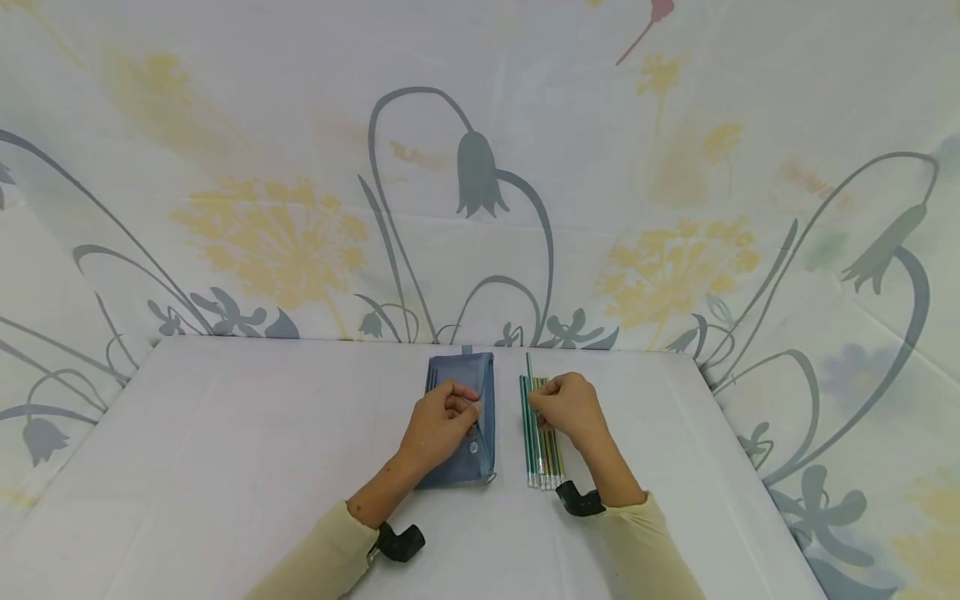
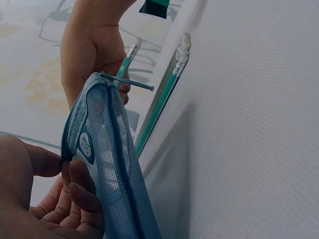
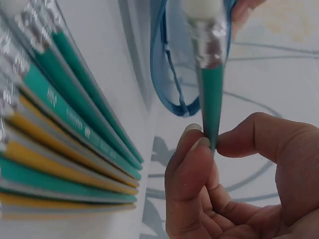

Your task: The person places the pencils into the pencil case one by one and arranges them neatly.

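Note:
My left hand (image 1: 438, 425) pinches the edge of a blue mesh pencil case (image 1: 453, 477) between thumb and fingers. The case lies upright on the table in front of me, with a small round label (image 2: 85, 144) and a zipper pull (image 2: 127, 81) showing in the left wrist view. In the right wrist view the rim of the case (image 3: 158, 69) gapes. My right hand (image 1: 573, 408) pinches a green pencil (image 3: 212, 94) by thumb and fingertips, its white eraser end toward the camera. Under that hand lies a row of green and yellow pencils (image 3: 75, 107), erasers toward me.
A white cloth covers the table (image 1: 262, 450). Behind it hangs a pale curtain (image 1: 525, 275) with grey and yellow flower prints. Black camera mounts sit at my left wrist (image 1: 401, 543) and right wrist (image 1: 579, 498).

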Motion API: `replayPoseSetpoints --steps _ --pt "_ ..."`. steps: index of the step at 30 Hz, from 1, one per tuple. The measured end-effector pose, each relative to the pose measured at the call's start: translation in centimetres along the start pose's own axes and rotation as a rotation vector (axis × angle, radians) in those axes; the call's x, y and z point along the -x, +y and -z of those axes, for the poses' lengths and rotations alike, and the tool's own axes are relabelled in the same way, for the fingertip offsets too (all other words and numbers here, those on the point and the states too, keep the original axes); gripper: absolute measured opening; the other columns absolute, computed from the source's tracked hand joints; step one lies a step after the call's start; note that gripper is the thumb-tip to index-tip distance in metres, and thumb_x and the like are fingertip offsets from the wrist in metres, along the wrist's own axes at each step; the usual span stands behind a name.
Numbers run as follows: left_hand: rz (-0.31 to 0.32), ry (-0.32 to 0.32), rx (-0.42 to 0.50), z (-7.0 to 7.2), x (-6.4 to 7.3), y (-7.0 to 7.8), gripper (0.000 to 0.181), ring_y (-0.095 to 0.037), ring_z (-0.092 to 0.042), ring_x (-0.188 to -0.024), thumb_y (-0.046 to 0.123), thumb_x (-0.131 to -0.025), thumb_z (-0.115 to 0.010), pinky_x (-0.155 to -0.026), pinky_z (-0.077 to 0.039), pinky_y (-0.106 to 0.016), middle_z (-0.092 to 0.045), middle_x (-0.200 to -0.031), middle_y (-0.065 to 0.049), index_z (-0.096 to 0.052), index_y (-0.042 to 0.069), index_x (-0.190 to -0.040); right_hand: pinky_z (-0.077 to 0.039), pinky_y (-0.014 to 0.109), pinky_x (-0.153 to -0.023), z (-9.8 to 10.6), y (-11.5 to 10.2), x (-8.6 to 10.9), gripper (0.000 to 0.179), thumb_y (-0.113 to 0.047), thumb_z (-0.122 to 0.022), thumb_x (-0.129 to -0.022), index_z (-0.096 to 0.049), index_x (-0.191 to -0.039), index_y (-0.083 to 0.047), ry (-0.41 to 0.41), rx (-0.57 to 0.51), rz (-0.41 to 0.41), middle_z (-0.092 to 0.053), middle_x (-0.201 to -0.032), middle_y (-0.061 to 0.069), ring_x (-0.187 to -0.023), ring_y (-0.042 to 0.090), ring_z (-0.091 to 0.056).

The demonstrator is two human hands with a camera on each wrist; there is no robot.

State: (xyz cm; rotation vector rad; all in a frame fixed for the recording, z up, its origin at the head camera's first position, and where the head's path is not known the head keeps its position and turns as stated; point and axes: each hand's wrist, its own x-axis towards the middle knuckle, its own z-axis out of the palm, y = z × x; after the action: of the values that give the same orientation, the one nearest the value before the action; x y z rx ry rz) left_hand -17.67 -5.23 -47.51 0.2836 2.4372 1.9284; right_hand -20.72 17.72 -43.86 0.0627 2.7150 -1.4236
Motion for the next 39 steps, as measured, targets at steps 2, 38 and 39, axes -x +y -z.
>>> replayPoseSetpoints --steps 2,38,39 --pt "0.002 0.002 0.003 0.0 0.0 0.0 0.015 -0.017 -0.068 -0.069 0.017 -0.104 -0.068 -0.061 -0.052 -0.028 -0.069 -0.083 -0.003 -0.067 0.007 -0.115 -0.060 0.033 -0.060 -0.4 -0.2 0.0 0.014 -0.008 -0.065 -0.087 -0.075 -0.086 0.001 0.002 -0.017 -0.003 -0.070 -0.063 0.008 -0.053 0.020 -0.069" --pt "0.011 0.000 0.004 0.1 0.0 0.5 0.015 -0.017 -0.067 -0.069 0.015 -0.103 -0.068 -0.064 -0.054 -0.029 -0.071 -0.083 -0.004 -0.068 0.006 -0.116 -0.059 0.030 -0.062 -5.6 -0.1 -0.1 0.018 -0.004 -0.069 -0.097 -0.074 -0.106 0.011 -0.062 -0.410 -0.026 -0.074 -0.081 0.013 -0.065 0.016 -0.069" --pt "0.013 0.000 0.004 0.1 0.0 0.5 0.015 -0.017 -0.067 -0.069 0.015 -0.103 -0.068 -0.064 -0.055 -0.029 -0.071 -0.083 -0.004 -0.068 0.006 -0.116 -0.059 0.030 -0.062 -5.6 -0.1 -0.1 0.019 -0.004 -0.069 -0.097 -0.074 -0.107 0.011 -0.061 -0.414 -0.026 -0.074 -0.082 0.013 -0.066 0.016 -0.068"
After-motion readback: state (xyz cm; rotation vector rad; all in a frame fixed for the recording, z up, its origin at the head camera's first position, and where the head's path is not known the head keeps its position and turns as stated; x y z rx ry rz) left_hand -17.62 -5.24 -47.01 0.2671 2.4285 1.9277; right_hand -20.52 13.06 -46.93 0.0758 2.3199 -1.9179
